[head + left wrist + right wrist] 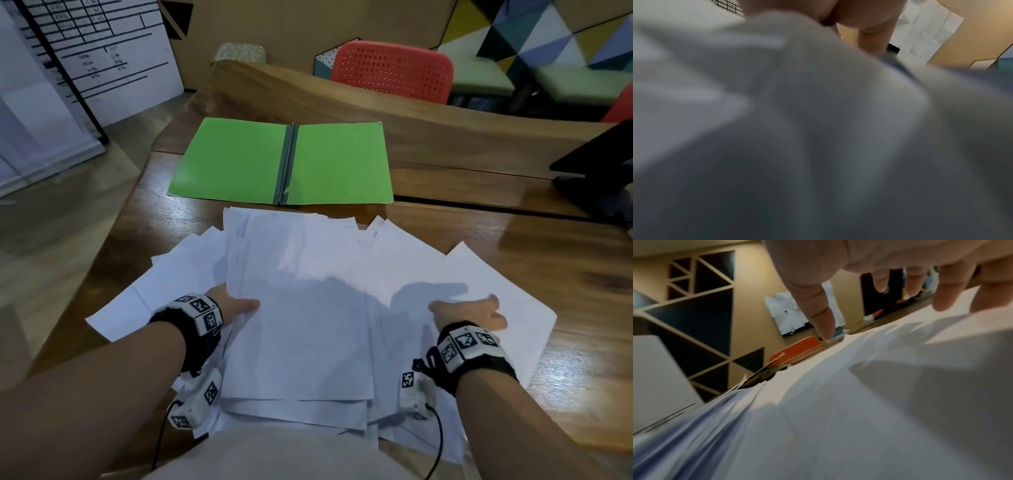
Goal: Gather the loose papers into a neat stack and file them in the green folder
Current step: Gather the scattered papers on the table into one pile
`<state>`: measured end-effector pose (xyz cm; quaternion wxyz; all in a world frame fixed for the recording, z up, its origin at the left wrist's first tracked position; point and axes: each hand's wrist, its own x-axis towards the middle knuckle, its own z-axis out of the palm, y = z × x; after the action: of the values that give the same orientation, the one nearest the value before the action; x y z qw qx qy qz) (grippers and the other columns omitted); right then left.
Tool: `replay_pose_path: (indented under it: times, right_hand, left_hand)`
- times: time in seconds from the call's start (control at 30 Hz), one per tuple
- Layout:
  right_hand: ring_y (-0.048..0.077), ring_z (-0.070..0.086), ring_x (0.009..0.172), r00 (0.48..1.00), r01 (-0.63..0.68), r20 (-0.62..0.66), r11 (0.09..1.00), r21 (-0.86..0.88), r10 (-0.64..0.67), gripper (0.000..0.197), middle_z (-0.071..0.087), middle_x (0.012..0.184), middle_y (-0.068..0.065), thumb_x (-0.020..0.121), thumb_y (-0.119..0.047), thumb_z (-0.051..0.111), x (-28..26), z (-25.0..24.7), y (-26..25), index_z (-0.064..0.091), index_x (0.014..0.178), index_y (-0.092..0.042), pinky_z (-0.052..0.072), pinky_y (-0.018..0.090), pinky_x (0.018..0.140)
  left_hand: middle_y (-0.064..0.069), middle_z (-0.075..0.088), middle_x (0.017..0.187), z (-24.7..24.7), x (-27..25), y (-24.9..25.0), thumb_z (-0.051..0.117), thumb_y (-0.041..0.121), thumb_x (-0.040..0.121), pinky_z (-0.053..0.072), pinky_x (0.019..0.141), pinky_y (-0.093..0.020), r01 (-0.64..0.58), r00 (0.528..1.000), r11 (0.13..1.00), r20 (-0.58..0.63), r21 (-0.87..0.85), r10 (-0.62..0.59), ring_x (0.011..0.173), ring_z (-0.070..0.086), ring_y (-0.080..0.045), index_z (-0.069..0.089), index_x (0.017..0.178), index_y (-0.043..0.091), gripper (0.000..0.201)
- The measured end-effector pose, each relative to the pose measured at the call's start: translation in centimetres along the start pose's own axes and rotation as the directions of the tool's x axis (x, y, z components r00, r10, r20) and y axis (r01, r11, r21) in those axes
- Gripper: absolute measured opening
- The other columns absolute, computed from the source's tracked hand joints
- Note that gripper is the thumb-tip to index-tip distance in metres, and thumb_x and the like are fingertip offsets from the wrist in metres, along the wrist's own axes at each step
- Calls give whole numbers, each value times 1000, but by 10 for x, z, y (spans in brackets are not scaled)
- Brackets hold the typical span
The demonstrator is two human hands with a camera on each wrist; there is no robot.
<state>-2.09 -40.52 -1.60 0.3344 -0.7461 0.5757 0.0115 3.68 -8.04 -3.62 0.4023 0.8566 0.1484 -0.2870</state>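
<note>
Head view is showing you gathering: papers (308,308) are lying fanned on the bench (565,267), just short of the open green folder (284,161). Your left hand (236,306) is pinching the pile's edge; your right hand (469,311) is pressing flat, fingers spread. Next, you should be sweeping the strays inward and squaring the edges.

Both arms reach forward; left hand (236,306) shows only its thumb, right hand (471,310) spreads straight fingers.

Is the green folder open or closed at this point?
Open: the green folder lies flat on the table, both covers spread, spine showing, no papers inside.
</note>
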Motion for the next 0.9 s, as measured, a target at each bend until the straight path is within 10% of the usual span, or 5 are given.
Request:
replay_pose_path:
  times: [0.2, 0.4, 0.6, 0.77, 0.9]
  right_hand:
    - [37, 54, 115, 963, -32, 267, 999, -20, 36, 64, 54, 134, 20, 81, -21, 70, 22, -20, 20, 44, 136, -1, 44, 38, 96]
    - [32, 53, 93, 995, 73, 70, 996, -42, -70, 44, 57, 105, 16, 85, -22, 61, 52, -48, 36, 55, 121, 3, 44, 36, 85]
    - [38, 58, 112, 960, 121, 263, 988, -99, -91, 55, 60, 125, 22, 74, -9, 75, 44, -30, 26, 54, 124, 5, 47, 40, 97]
    - [36, 57, 85, 932, 358, -9, 923, -140, -362, 29, 62, 96, 27, 87, -19, 59, 29, -66, -5, 63, 104, 4, 45, 37, 74]
    - [38, 62, 99, 804, 580, -294, 791, 196, -517, 35, 65, 109, 26, 83, -18, 63, 15, -109, -39, 61, 111, 3, 50, 27, 72]
  left_hand:
    - [-17, 59, 128, 2, 2, 1, 64, 18, 84, 37, 90, -28, 8, 1000, 1000, -19, -7, -8, 118, 54, -31, 56, 121, 3, 41]
    - [-19, 59, 128, 3, -1, 4, 64, 15, 84, 37, 89, -28, 21, 999, 999, -41, -30, -23, 118, 54, -32, 56, 121, 1, 40]
    - [-19, 58, 128, 2, -2, 4, 63, 17, 84, 37, 88, -28, 27, 999, 999, -27, -25, -27, 118, 54, -33, 55, 122, 1, 41]
    - [-17, 57, 130, -1, -1, 2, 65, 19, 84, 38, 91, -29, 33, 999, 999, -1, -11, -33, 119, 53, -32, 54, 124, 4, 45]
    - [-13, 61, 122, -2, 1, 1, 66, 23, 82, 38, 85, -28, 35, 999, 999, 5, 13, -36, 102, 56, -26, 57, 121, 9, 42]
